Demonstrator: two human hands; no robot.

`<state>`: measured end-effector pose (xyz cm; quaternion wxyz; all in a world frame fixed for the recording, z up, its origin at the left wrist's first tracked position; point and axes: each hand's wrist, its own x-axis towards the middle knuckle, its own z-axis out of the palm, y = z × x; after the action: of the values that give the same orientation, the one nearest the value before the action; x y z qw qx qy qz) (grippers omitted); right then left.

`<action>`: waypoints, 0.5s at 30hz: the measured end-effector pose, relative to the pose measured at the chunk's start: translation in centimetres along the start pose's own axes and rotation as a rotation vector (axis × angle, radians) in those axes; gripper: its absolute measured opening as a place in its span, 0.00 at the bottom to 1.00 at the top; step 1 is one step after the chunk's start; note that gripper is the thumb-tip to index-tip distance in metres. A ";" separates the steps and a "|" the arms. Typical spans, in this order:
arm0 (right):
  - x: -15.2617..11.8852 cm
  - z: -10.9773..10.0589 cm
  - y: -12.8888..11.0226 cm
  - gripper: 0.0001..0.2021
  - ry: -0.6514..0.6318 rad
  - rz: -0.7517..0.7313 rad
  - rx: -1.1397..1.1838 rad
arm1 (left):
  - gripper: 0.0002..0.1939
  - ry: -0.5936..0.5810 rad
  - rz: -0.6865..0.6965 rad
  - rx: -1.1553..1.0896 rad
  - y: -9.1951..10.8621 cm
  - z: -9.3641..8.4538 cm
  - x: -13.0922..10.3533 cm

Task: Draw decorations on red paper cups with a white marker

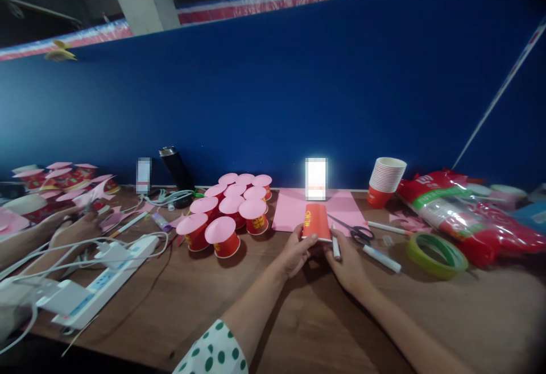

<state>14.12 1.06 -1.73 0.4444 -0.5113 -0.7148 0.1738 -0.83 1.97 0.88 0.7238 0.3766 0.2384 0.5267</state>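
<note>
A red paper cup point(316, 220) with yellow lettering is between my two hands, rim end down and tilted. My left hand point(297, 253) grips its left side, thumb near the rim. My right hand point(347, 260) is at the cup's right side, closed on a white pen-like tube point(336, 247); its fingertips are partly hidden behind the cup. Pink paper point(290, 209) lies flat just beyond the cup. Close to my right hand are scissors point(362, 234) with dark handles and another white tube point(381, 258). Several red cups topped with pink paper discs point(220, 229) stand left of my hands.
A nested stack of paper cups point(387, 178), a roll of yellow-green tape point(437, 256) and a red plastic package point(443, 209) are on the right. To the left lie a power strip point(108, 283) with cables and another person's hands point(74, 232). A blurred bright phone-like screen point(316, 178) stands ahead.
</note>
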 end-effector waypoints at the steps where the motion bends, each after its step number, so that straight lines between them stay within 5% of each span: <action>1: 0.0 0.0 0.0 0.19 -0.002 -0.003 0.000 | 0.25 -0.002 -0.001 -0.002 0.0 0.0 0.0; 15: 0.0 -0.1 0.0 0.19 0.019 -0.022 0.017 | 0.24 -0.003 0.003 -0.011 -0.1 -0.1 0.0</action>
<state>14.16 1.05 -1.70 0.4573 -0.5012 -0.7146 0.1703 -0.84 2.02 0.77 0.7253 0.3738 0.2340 0.5286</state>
